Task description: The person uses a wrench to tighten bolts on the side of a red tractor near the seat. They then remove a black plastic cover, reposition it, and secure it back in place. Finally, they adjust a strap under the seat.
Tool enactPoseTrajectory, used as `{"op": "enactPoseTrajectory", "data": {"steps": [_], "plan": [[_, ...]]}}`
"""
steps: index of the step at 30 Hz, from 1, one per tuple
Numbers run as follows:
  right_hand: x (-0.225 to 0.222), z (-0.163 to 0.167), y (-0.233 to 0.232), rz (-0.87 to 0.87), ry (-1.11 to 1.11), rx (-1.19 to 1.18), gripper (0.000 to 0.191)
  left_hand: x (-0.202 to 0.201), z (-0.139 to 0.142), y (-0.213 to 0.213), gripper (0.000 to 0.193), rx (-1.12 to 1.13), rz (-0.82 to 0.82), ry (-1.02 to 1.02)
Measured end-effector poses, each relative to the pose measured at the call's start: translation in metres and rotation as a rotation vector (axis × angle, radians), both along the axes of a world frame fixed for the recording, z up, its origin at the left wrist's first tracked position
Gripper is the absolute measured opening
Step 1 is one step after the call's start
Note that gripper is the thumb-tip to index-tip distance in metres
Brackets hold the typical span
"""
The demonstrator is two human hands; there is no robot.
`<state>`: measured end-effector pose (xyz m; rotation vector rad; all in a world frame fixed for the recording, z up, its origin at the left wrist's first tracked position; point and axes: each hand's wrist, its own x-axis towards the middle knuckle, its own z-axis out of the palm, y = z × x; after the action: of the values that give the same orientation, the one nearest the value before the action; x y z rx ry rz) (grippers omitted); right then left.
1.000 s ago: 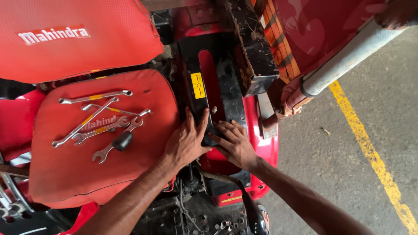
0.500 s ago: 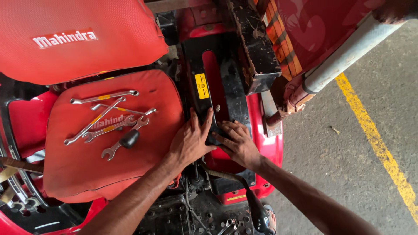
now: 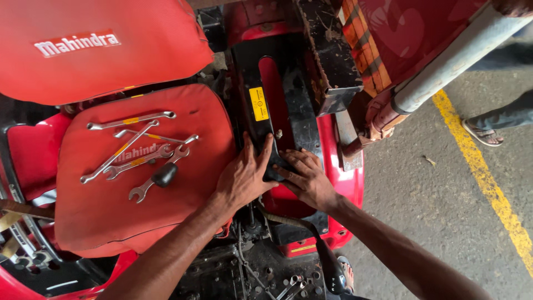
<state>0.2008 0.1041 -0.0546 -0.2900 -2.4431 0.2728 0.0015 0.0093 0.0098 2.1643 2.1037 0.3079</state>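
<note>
Presently both hands are set on the black panel [image 3: 283, 111] that runs beside the red tractor seat [image 3: 139, 222]. The left hand [image 3: 244, 178] lies flat with fingers spread, its fingertips pressing the panel's lower left edge; it grips nothing. The right hand [image 3: 305, 178] lies just beside it, fingers extended and slightly curled over the panel's lower end — palm down, likewise holding nothing. The two hands nearly touch at the fingertips.

The panel sits between the seat and the red fender [image 3: 338, 166], with a long red slot down its middle and a yellow label [image 3: 258, 104] on its left flank. Its lower end lies under the hands, so the seating there cannot be judged.

Step in hand, as judged from the hand positions: the panel is being pressed or shifted at its lower end, either to seat it or to free it. The frame does not show which.

The next move calls for even pressure from both palms and a check that the lower edge is aligned with the fender. Any fastening work would call for a tool — several open-ended spanners [image 3: 133, 144] and a dark socket piece [image 3: 165, 175] lie on the seat cushion, near the left forearm. A black-knobbed lever [image 3: 332, 272] stands close below the right wrist and should be kept clear.
</note>
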Motion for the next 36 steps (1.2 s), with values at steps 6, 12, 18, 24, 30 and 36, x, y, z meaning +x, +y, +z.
{"op": "enactPoseTrajectory", "data": {"steps": [6, 12, 18, 24, 30, 36], "plan": [[-0.002, 0.010, -0.004, -0.002, -0.011, -0.028, 0.047, 0.003, 0.011, -0.001, 0.132, 0.080, -0.022, 0.030], [-0.016, 0.065, -0.035, -0.017, 0.132, -0.301, 0.034, -0.007, -0.019, -0.007, 0.117, -0.042, 0.057, 0.038], [-0.123, 0.130, -0.049, 0.244, 0.034, -0.467, 0.018, -0.016, -0.083, 0.006, 0.069, 0.499, -0.030, 0.075], [-0.266, 0.126, -0.061, 0.239, -0.372, -0.252, 0.016, -0.024, -0.071, 0.010, 0.084, 0.471, -0.075, 0.409], [-0.324, 0.080, -0.077, 0.169, -0.442, -0.167, 0.014, -0.021, -0.050, -0.007, 0.077, 0.443, 0.079, 0.421], [-0.334, 0.065, -0.070, 0.292, -0.399, -0.279, 0.011, -0.021, -0.058, -0.011, 0.076, 0.645, 0.092, 0.353]]}}
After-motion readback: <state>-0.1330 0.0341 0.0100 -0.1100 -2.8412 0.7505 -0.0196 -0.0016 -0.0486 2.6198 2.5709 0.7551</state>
